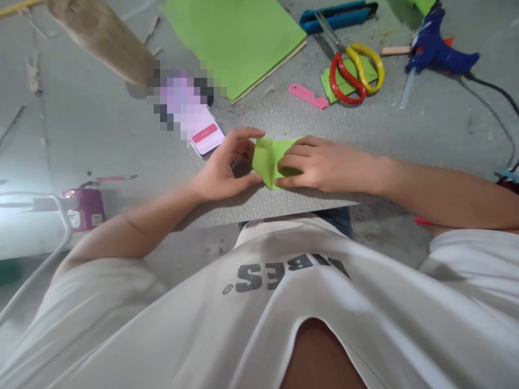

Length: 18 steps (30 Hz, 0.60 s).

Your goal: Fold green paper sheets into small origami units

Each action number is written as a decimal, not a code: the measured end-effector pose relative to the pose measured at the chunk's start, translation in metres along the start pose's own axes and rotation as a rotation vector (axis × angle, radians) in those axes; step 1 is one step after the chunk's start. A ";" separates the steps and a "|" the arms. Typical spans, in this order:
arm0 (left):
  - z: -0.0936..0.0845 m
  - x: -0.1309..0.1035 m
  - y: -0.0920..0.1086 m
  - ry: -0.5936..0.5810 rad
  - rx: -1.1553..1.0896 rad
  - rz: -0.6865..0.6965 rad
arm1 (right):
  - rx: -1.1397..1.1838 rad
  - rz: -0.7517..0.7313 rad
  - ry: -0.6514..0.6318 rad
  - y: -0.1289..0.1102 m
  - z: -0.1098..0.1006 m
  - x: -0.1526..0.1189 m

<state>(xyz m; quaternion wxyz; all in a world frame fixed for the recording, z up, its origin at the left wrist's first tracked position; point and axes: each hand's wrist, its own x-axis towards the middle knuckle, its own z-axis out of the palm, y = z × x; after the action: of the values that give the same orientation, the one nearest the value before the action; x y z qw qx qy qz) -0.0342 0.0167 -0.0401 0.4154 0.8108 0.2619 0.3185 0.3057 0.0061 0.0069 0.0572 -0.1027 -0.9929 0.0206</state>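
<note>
A small green piece of paper (265,162) with a crease across it lies near the front edge of the grey table, between my two hands. My left hand (229,167) grips its left side, thumb at the lower edge and forefinger at the upper corner. Over the right part of the paper, my right hand (314,162) has its fingers curled and pressed onto it, hiding some of the sheet. Just beyond my left hand is a phone (211,132) with a partly blurred screen.
Large green sheets (243,43) lie ahead. Scissors (352,73) with red and yellow handles rest on small green papers (330,89), by a blue cutter (340,17) and a pink tool (308,96). A blue glue gun (440,46) lies right, a purple packet (85,208) left.
</note>
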 end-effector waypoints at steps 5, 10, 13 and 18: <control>0.002 -0.011 0.003 0.048 0.037 -0.027 | 0.011 0.002 -0.017 -0.011 0.001 0.003; 0.000 -0.015 0.009 -0.075 -0.082 -0.150 | -0.003 -0.001 0.031 -0.015 0.003 0.002; 0.001 -0.016 0.009 -0.069 -0.133 -0.122 | -0.024 -0.019 0.056 -0.015 0.005 0.001; 0.001 -0.018 0.010 -0.021 0.015 -0.086 | 0.065 0.004 0.083 -0.016 0.011 -0.001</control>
<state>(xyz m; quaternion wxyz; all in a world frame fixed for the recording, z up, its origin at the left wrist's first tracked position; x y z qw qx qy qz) -0.0439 -0.0015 -0.0376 0.4252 0.8052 0.2945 0.2900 0.3025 -0.0102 -0.0034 0.1014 -0.1037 -0.9882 0.0485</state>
